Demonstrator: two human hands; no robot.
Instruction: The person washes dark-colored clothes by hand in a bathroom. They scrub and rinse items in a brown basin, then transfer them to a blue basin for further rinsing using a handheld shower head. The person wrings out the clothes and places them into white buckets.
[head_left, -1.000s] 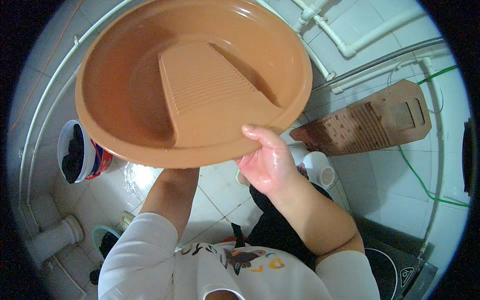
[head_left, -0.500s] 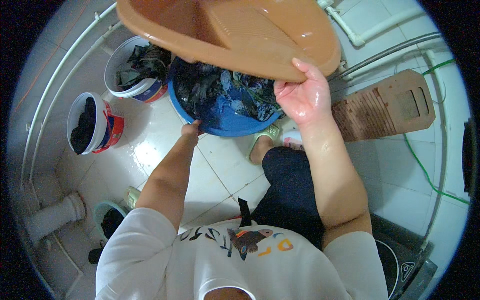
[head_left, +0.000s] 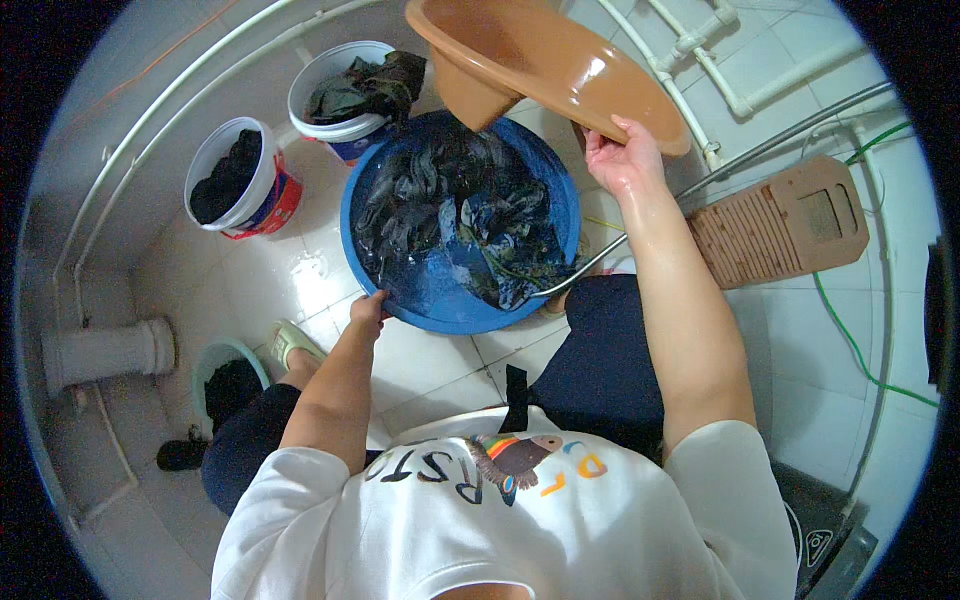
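Note:
My right hand (head_left: 628,160) grips the rim of an orange-brown plastic basin (head_left: 560,60), held tilted above the far right side of a round blue basin (head_left: 430,310). Dark wet clothes (head_left: 450,200) lie in water in the blue basin, some with a blue and pale pattern. At its near left rim, my left hand (head_left: 370,308) is closed on the edge. A grey flexible hose (head_left: 600,262) passes behind my right forearm, its end at the blue basin's right rim.
Two white buckets, one near (head_left: 262,190) and one farther (head_left: 300,95), hold dark clothes at the left. A brown washboard (head_left: 780,225) leans at the right by a green cord (head_left: 840,335). A pale green tub (head_left: 205,365) and a white pipe (head_left: 110,355) are at lower left.
The orange-brown basin has shifted right and away, uncovering more of the blue basin and its clothes. The hose end now shows at the blue basin's rim. My left hand stays on the rim.

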